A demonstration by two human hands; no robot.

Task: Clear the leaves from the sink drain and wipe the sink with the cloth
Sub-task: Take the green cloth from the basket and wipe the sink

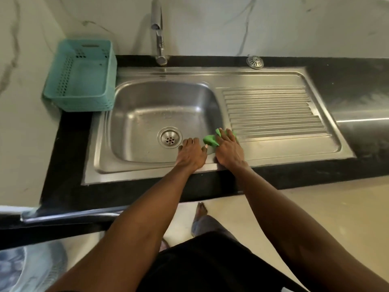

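Reaching over the sink's (pixel 147 167) front rim, the left hand (pixel 191 153) lies flat with fingers spread just right of the drain (pixel 169 137), holding nothing, while the right hand (pixel 228 149) presses the green cloth (pixel 210 140) against the basin's right edge.

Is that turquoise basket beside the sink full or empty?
Empty: the turquoise basket shows only its bare floor and perforated walls, with nothing inside.
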